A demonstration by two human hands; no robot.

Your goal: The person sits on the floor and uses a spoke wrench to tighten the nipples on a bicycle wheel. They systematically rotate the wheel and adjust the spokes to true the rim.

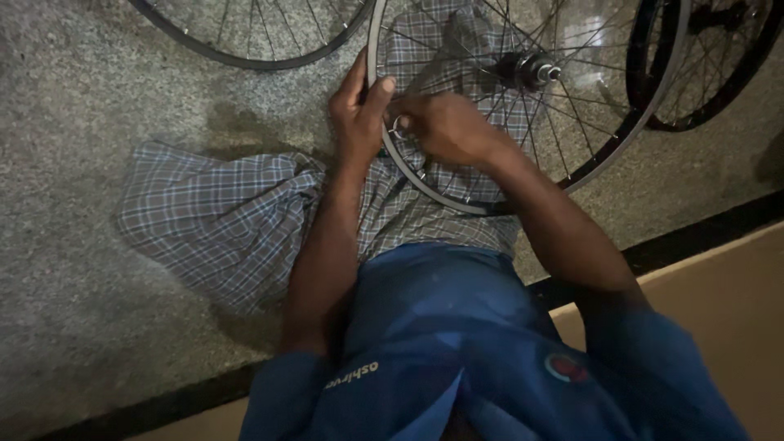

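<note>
Speckled stone floor (82,327) lies under me while my left hand (357,114) grips the bicycle wheel rim (377,49) far ahead and my right hand (445,126) seemingly pinches a small ring-shaped spoke tool (400,125) at a spoke nipple, needing a careful turn next.

The spoked wheel (523,106) runs off the top edge, so its upper rim is unseen. The right hand (445,126) covers whatever its fingers (408,122) pinch at the rim; only a small ring-shaped glint shows, too small to tell. Two more wheels, one at top left (253,37) and one at top right (710,65), are cut off. The person's torso (457,359) leaves the bottom edge.
</note>
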